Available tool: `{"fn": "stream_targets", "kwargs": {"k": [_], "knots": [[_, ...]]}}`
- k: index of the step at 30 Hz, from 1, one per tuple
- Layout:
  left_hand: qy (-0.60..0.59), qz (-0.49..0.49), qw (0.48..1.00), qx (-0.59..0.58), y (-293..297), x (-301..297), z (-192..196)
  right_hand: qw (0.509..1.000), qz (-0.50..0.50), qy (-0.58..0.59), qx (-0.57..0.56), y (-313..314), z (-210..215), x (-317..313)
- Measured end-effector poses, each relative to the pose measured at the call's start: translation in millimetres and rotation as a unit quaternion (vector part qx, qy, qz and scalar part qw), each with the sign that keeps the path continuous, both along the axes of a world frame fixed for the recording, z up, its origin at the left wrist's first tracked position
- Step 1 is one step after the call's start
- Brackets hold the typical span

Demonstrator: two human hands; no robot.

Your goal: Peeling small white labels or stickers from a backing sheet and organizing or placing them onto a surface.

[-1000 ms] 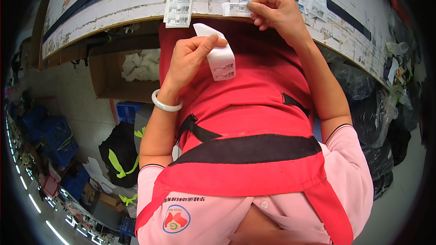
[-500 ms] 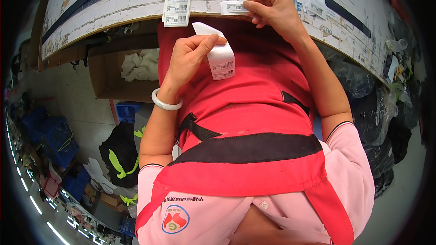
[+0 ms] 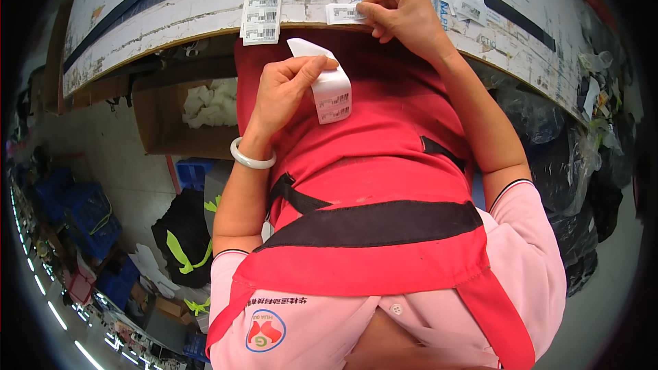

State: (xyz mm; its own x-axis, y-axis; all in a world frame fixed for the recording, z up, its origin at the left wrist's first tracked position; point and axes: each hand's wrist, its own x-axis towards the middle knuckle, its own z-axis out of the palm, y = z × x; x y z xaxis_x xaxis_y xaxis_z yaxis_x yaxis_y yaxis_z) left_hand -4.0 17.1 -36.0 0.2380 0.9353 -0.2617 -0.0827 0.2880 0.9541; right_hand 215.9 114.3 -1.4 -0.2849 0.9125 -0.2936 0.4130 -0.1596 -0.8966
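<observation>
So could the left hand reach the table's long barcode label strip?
Probably yes: nothing visible blocks the left hand from the long barcode label strip, though it pinches a curled label strip.

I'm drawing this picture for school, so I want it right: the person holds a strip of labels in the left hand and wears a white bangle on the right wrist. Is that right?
Not quite: the head view shows the white bangle on the left wrist. The left hand does hold a strip of labels.
</observation>
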Motion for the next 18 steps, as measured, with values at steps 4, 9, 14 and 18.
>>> {"fn": "stream_targets", "kwargs": {"k": [4, 9, 14, 18], "knots": [[-0.011, -0.001, 1.000, 0.001, 0.2, 3.4, 2.7, 0.999, -0.007, 0.026, 0.018, -6.1, 0.8, 14.2], [-0.041, 0.027, 0.998, -0.032, -5.5, 4.6, 20.0, 0.987, -0.070, 0.121, 0.084, -9.6, 4.3, 66.4], [-0.030, -0.023, 0.998, -0.047, -5.6, 1.4, 18.4, 0.957, -0.236, -0.046, 0.161, 5.6, -6.5, 143.9], [-0.075, -0.004, 0.995, -0.058, -5.5, 7.4, 20.8, 0.923, -0.212, -0.296, 0.122, 7.9, -11.0, 151.2]]}}
